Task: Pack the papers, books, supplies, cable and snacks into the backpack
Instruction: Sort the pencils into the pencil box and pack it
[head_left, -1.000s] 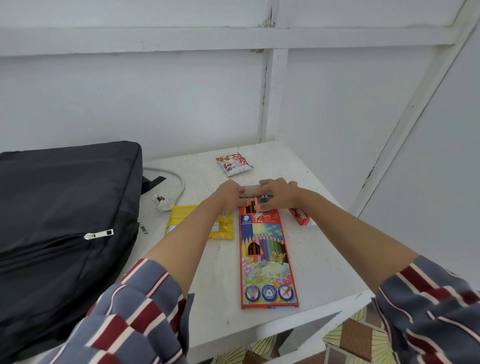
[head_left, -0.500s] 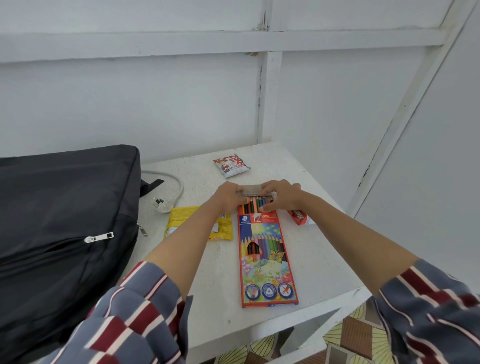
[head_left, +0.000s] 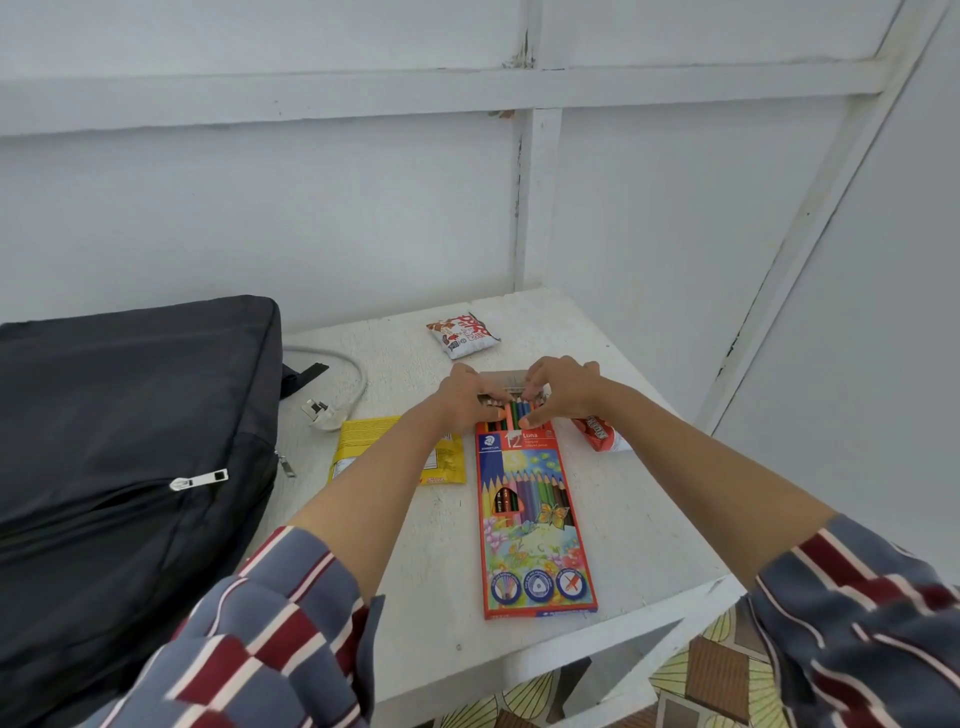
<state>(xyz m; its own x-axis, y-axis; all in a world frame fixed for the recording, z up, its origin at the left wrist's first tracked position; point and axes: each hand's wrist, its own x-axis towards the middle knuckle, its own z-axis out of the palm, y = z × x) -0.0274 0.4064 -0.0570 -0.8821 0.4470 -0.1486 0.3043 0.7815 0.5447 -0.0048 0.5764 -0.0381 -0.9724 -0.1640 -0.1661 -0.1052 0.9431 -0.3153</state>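
Note:
A red box of coloured pencils (head_left: 535, 525) lies lengthwise on the white table (head_left: 441, 597), its far flap open with pencil ends showing. My left hand (head_left: 465, 395) and my right hand (head_left: 563, 387) both pinch the box's open far end, fingers curled on the flap and pencils. The black backpack (head_left: 114, 467) lies flat at the left, zipper pull on top. A yellow snack packet (head_left: 363, 447) sits partly under my left forearm. A white-and-red snack pouch (head_left: 464, 334) lies at the back. A red snack bar (head_left: 600, 434) lies under my right wrist. A grey cable with white plug (head_left: 332, 395) curls beside the backpack.
White walls with raised battens close off the back and right of the table. The table's front edge falls away to a patterned floor (head_left: 717, 670) at the lower right.
Both hands stay at the box's far end, fingers shifting slightly on the flap. The view has tilted a little; the objects on the table have not moved.

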